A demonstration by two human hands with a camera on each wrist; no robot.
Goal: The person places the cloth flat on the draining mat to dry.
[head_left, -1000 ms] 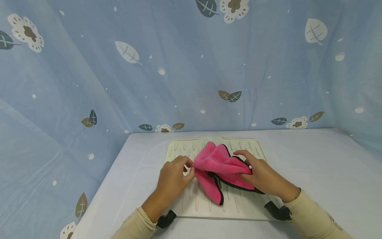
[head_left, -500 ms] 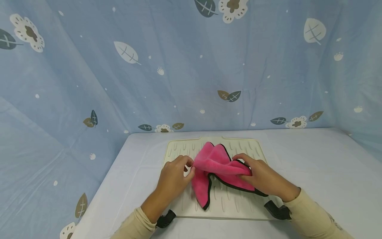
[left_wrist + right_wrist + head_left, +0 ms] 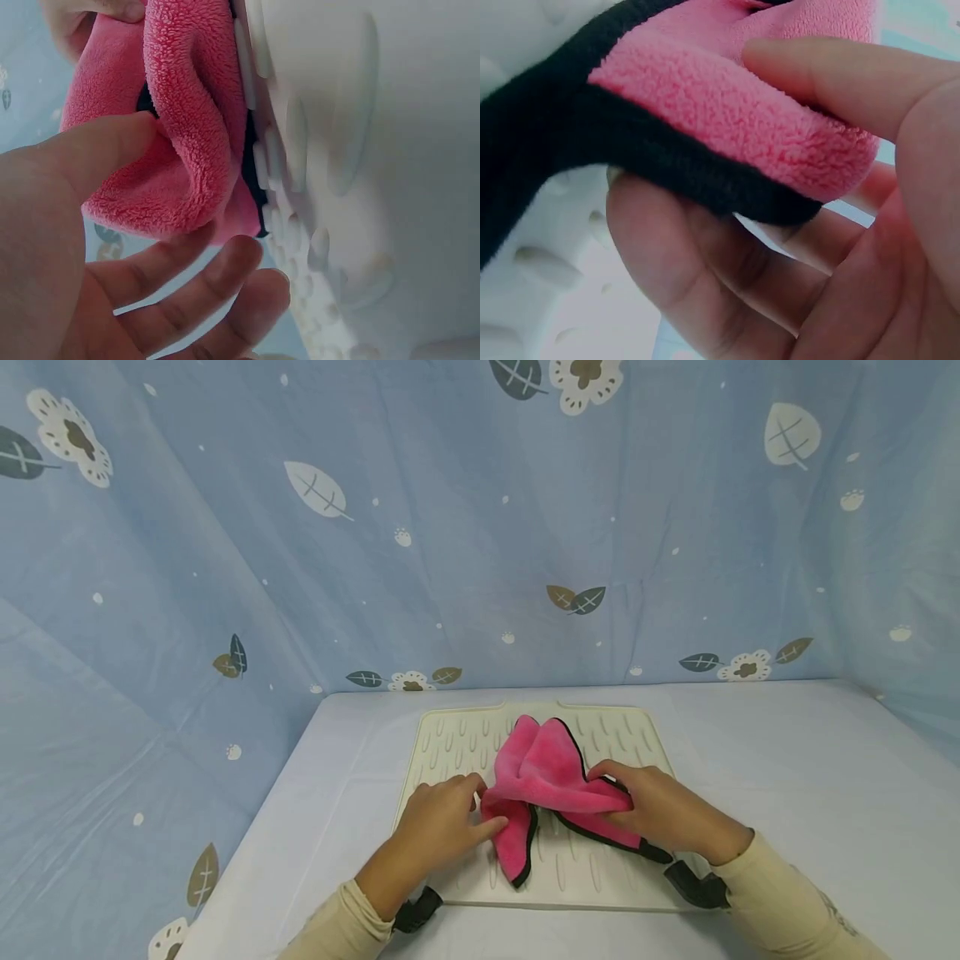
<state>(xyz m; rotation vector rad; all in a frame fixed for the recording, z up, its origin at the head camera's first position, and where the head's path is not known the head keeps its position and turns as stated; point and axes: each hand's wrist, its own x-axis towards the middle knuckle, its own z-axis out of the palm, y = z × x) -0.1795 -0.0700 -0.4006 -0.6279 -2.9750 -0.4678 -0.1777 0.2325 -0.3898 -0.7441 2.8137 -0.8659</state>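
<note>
A fluffy pink towel (image 3: 551, 768) with black edging lies bunched over a cream ribbed mat (image 3: 450, 735). The left hand (image 3: 442, 822) is at its left side. In the left wrist view, the left thumb (image 3: 112, 146) presses into a fold while the index finger lies against the outer side; the other fingers are spread apart. On the right, the right hand (image 3: 663, 806) holds the towel's right end. The right wrist view has its thumb (image 3: 817, 79) on the pink pile, fingers curled beneath the black edge. One towel flap hangs down between the hands.
The mat rests on a white-covered table (image 3: 780, 777). Behind and to the left hangs a blue curtain (image 3: 480, 527) printed with leaves and flowers. Black wrist-worn pieces (image 3: 697, 887) show beside both wrists.
The left hand has shifted slightly lower and its thumb has moved right over the towel, fingers wider apart. The towel's middle fold sags lower, and its front flap swung left. The right hand dropped slightly.
</note>
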